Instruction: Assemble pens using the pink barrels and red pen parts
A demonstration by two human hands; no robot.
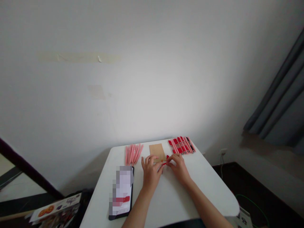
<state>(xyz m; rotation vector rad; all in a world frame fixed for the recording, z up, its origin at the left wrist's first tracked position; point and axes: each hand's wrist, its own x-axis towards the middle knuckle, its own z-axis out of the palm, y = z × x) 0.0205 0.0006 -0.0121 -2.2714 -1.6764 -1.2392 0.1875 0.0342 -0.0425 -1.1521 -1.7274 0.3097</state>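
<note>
Both hands are over the middle of the table, their fingertips meeting at a slender red pen part. My left hand is closed, with thumb and fingertips at the left end of the part. My right hand pinches its other end from the right. Fingers cover much of it, so its exact shape is unclear. Just beyond the hands lies a brown piece of card or paper. Several pink pen-like sticks lie to the left of it. A row of red, pink and black pens lies to the right.
A phone with its screen lit lies on the white table, left of my left forearm. The wall stands behind the table. At lower left is a printed box; a grey curtain hangs at right.
</note>
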